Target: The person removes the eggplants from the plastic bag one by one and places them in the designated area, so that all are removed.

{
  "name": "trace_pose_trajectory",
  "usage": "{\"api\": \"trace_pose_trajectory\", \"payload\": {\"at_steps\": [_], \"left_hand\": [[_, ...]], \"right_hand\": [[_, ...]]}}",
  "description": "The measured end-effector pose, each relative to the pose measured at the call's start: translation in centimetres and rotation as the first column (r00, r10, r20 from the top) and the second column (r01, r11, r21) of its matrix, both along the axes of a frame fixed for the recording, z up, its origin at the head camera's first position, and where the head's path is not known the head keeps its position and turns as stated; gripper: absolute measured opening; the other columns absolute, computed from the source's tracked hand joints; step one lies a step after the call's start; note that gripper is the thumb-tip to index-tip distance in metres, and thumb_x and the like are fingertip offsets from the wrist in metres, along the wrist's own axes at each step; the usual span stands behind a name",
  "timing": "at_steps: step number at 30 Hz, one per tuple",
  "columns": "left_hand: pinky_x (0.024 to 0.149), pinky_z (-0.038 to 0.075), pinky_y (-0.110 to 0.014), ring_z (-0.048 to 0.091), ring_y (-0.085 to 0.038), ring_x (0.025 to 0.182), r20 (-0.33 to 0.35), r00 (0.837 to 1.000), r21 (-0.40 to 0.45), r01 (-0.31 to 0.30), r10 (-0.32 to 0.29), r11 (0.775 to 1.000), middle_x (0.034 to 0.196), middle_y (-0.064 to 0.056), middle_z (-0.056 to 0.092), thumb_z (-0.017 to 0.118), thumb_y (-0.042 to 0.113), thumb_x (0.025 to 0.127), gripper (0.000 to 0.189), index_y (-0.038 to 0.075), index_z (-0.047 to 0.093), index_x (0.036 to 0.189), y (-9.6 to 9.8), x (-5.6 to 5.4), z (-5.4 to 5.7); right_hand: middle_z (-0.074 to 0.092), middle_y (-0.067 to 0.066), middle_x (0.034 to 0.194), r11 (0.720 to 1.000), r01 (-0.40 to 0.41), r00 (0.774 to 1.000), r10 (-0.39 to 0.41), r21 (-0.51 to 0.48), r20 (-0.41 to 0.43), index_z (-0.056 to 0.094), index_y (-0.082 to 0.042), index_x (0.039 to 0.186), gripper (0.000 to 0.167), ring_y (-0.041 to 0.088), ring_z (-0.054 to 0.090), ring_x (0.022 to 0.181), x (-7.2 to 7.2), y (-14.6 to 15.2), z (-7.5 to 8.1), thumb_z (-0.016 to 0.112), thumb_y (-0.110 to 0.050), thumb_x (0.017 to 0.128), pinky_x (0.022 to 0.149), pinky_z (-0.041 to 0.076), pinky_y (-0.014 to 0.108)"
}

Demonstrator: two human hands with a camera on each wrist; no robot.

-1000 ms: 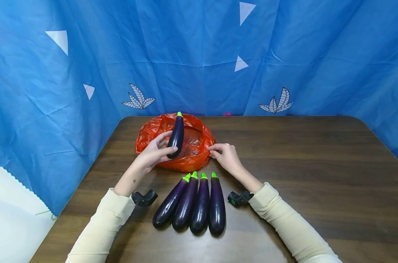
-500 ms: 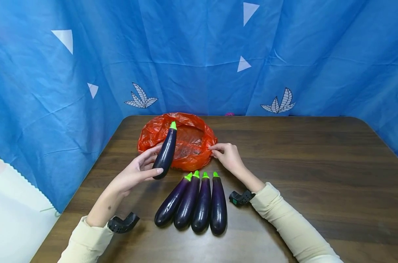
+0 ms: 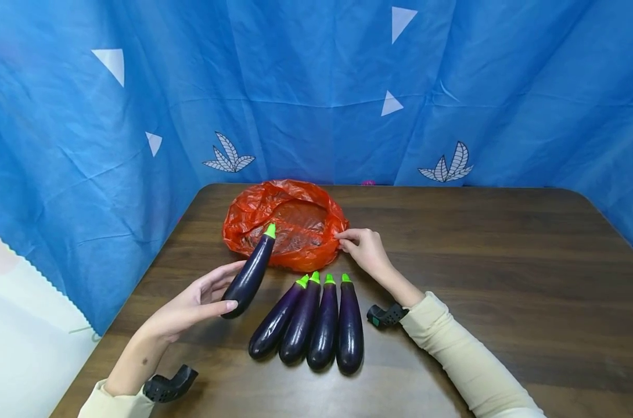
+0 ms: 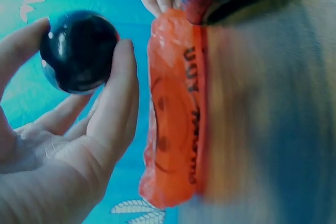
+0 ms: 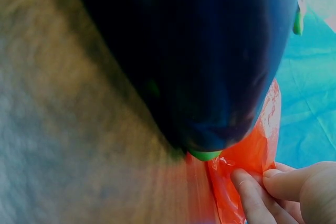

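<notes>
My left hand (image 3: 193, 302) grips a dark purple eggplant (image 3: 248, 278) by its fat lower end, its bright green stem tip pointing up and away. In the left wrist view the eggplant's round bottom (image 4: 79, 51) shows between thumb and fingers. A red plastic bag (image 3: 311, 258) stands with its mouth spread wide, just beyond the held eggplant. My right hand (image 3: 366, 249) pinches the bag's right rim between thumb and fingers. The right wrist view shows this pinch on the red bag (image 5: 247, 150) close up. Dark printing marks the bag's side in the left wrist view.
Several more eggplants (image 3: 322, 331) lie side by side on the wooden table (image 3: 478, 290), in front of the bag, stems toward it. A blue curtain (image 3: 316, 87) hangs behind the table. Black wrist devices (image 3: 170, 384) sit at both cuffs.
My left hand has drawn the eggplant from above the bag toward the near left, lowering and tilting it. The right hand keeps its pinch on the rim.
</notes>
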State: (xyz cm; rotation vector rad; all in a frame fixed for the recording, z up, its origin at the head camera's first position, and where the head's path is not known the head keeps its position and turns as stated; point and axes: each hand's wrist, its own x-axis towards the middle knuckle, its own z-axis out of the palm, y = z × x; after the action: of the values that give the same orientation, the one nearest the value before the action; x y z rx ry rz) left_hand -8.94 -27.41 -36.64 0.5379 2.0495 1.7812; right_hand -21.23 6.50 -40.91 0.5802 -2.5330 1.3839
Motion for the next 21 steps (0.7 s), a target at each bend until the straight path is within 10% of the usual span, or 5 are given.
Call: {"api": "trace_pose_trajectory", "payload": {"at_steps": [21], "left_hand": [[0.093, 0.041, -0.029, 0.043, -0.02, 0.122, -0.018, 0.983, -0.059, 0.184, -0.185, 0.981, 0.14, -0.022, 0.035, 0.056, -0.002, 0.09, 0.062, 0.005, 0.028, 0.145, -1.5, 1.0, -2.3]], "right_hand": [[0.069, 0.01, 0.092, 1.0, -0.005, 1.0, 0.005, -0.008, 0.026, 0.073, -0.001, 0.098, 0.014, 0.015, 0.065, 0.073, -0.2, 0.1, 0.2, 0.064, 0.001, 0.087, 0.068, 0.053, 0.027]]}}
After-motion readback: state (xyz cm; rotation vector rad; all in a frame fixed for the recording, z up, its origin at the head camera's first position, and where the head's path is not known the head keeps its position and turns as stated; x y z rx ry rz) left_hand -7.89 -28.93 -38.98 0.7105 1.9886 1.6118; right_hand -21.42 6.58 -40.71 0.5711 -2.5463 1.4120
